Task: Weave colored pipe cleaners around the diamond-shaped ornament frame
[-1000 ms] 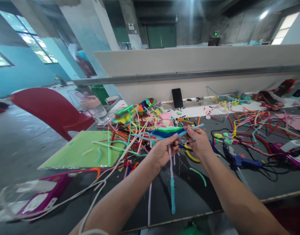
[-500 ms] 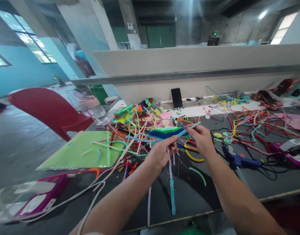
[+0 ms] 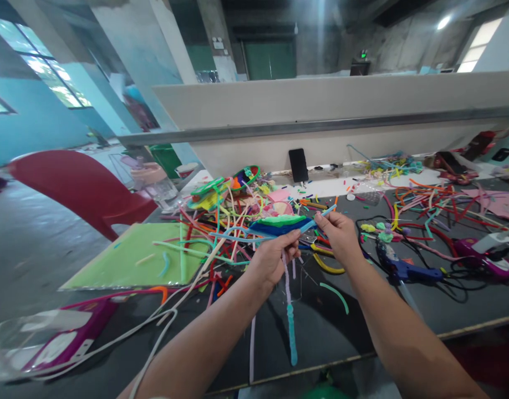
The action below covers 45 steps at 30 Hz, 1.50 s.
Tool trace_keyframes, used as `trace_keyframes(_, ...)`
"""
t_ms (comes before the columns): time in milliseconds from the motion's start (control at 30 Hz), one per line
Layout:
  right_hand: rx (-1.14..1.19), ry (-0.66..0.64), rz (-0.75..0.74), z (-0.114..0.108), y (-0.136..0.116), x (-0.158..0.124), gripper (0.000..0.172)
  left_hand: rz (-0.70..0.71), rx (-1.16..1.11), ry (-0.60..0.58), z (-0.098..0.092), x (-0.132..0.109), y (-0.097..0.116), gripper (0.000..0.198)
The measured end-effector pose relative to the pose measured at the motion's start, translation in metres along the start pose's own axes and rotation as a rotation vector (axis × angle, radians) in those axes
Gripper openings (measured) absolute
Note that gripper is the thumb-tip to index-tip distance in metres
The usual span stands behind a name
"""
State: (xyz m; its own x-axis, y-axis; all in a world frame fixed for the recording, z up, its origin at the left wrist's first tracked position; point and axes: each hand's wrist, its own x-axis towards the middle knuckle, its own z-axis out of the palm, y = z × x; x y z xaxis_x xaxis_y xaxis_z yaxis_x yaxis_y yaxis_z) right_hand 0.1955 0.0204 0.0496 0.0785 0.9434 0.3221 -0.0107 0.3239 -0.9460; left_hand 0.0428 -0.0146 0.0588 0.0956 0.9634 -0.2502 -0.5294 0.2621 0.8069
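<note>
My left hand [image 3: 276,256] is closed on a light blue pipe cleaner [image 3: 330,210], pinching it between thumb and fingers. The fingers of my right hand [image 3: 340,231] pinch the same strip near its far right end. Below my left hand hangs a wrapped stem, lilac above and turquoise [image 3: 292,335] below; whether that hand grips it I cannot tell. Just behind the hands shows a dark blue piece with a pale green top [image 3: 279,221]. More light blue strips [image 3: 233,235] run out to the left of my left hand.
A tangle of coloured pipe cleaners [image 3: 227,213] covers the table's middle. A green sheet [image 3: 125,257] lies left, near a purple power strip [image 3: 67,335] and white cable. At right are a blue glue gun [image 3: 412,271] and black cords. A phone [image 3: 298,165] leans behind.
The whole view has shifted slightly. My right hand has moved a little along the light blue strip, and less of its end sticks out past the fingers. Both hands keep their grip.
</note>
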Motion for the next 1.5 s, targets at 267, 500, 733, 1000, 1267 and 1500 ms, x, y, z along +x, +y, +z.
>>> trace_keyframes(267, 0.358, -0.044, 0.133, 0.007, 0.011, 0.002, 0.034, 0.019, 0.016, -0.009, 0.001, 0.000, 0.001, 0.014)
trace_keyframes(500, 0.564, -0.078, 0.311, 0.009, 0.006, 0.002, 0.026, 0.035, 0.021, -0.012, -0.001, 0.002, 0.000, 0.012)
trace_keyframes(733, 0.611, -0.089, 0.353, 0.007, 0.004, 0.004, 0.026, 0.001, 0.026, -0.082, -0.004, -0.002, 0.004, 0.019)
trace_keyframes(1000, 0.594, -0.087, 0.302, 0.008, 0.008, 0.005, 0.028, -0.019, -0.046, -0.177, -0.008, -0.003, 0.005, 0.049)
trace_keyframes(1267, 0.556, -0.093, 0.325, 0.008, 0.009, 0.005, 0.031, 0.003, -0.017, -0.103, -0.012, 0.002, -0.002, 0.026)
trace_keyframes(1500, 0.538, -0.159, 0.468, 0.009, 0.006, 0.002, 0.034, 0.061, 0.019, -0.047, -0.009, 0.002, -0.005, 0.022)
